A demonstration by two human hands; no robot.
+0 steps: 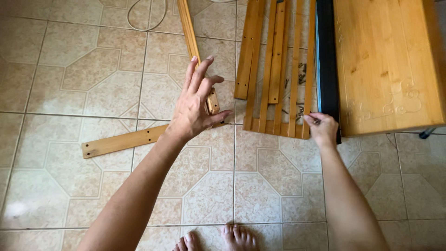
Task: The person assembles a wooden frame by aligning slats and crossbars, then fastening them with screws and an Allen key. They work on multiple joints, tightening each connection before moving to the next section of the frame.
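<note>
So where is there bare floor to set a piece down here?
Bare tile lies left of the short wooden bar, and between it and the feet. Crowded: the top right, with slatted frame, black strip, wooden panel.

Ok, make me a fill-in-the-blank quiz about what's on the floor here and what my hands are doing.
1. The left hand hovers with its fingers ____.
2. The right hand pinches a small metal part at the edge of the ____ rack.
3. The floor is covered in beige ____.
4. The rail left of the left hand is made of ____.

Missing words: spread; slatted; tiles; wood
</note>
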